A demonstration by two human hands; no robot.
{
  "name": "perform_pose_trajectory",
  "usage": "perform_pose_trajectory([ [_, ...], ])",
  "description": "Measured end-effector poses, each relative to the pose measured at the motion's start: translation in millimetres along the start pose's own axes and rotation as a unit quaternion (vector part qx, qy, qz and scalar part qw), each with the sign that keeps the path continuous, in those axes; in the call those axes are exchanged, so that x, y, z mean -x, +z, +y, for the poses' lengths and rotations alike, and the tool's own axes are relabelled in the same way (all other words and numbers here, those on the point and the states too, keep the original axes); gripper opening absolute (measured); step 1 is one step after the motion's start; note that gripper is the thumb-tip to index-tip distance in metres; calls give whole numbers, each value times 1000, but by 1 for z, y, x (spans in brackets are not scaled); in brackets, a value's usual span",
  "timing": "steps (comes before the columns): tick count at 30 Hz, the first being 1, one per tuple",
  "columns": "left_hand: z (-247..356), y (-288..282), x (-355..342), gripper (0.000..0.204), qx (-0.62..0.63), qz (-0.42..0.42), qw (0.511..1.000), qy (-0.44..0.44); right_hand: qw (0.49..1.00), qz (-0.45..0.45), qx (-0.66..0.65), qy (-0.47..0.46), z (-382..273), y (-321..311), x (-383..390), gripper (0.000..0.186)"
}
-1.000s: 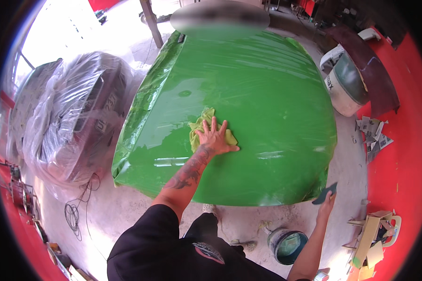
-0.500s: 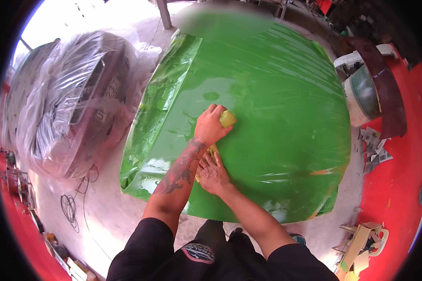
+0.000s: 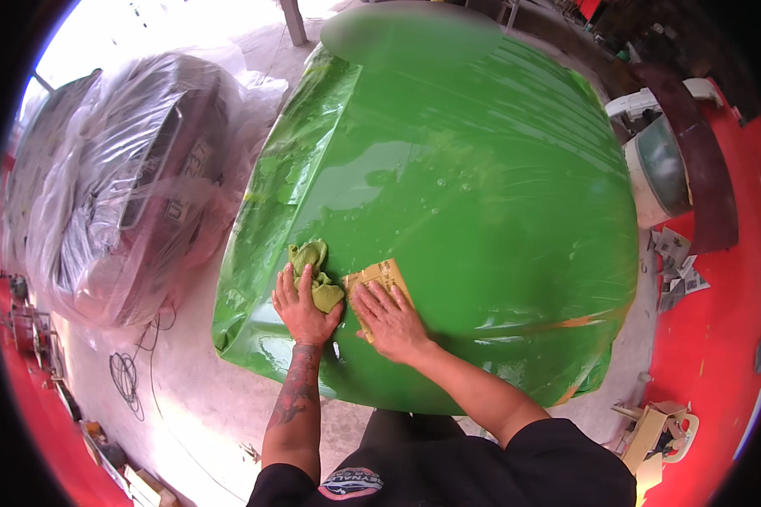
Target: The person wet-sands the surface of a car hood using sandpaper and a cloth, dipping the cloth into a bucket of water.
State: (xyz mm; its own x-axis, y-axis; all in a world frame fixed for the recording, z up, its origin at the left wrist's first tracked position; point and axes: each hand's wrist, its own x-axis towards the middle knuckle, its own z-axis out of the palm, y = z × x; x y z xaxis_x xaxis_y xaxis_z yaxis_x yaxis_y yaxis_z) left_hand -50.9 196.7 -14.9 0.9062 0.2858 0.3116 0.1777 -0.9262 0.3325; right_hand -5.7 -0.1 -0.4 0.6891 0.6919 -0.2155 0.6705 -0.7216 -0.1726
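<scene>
Green cloth [image 3: 326,295] loose against left hand [image 3: 307,315], earlier in its fist

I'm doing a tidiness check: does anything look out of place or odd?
Yes: on the green panel, an orange-brown streak near the right edge breaks the even colour; mark or reflection, I can't tell. A cable lies in untidy loose loops on the floor at left.

The left hand [image 3: 302,314] touches a crumpled green cloth [image 3: 311,252]. The right hand [image 3: 389,324] lies flat on a yellow sheet [image 3: 389,271] — both over a green panel [image 3: 507,245].
</scene>
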Motion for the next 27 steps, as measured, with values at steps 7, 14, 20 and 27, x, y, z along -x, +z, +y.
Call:
perform_pose_trajectory([
  [7, -4, 12, -2, 84, -24, 2, 1000, -18, 990, 88, -5, 113, 139, -37, -137, 72],
  [14, -4, 15, -5, 86, -17, 2, 1000, -14, 938, 120, -14, 325, 310, -48, -88, 73],
  [20, -5, 17, -7, 85, -21, 8, 1000, -3, 773, 105, -54, 623, 422, -57, -10, 75],
  [27, -4, 17, -13, 86, -16, 11, 1000, 4, 971, 128, -42, 199, 190, -47, -241, 72],
])
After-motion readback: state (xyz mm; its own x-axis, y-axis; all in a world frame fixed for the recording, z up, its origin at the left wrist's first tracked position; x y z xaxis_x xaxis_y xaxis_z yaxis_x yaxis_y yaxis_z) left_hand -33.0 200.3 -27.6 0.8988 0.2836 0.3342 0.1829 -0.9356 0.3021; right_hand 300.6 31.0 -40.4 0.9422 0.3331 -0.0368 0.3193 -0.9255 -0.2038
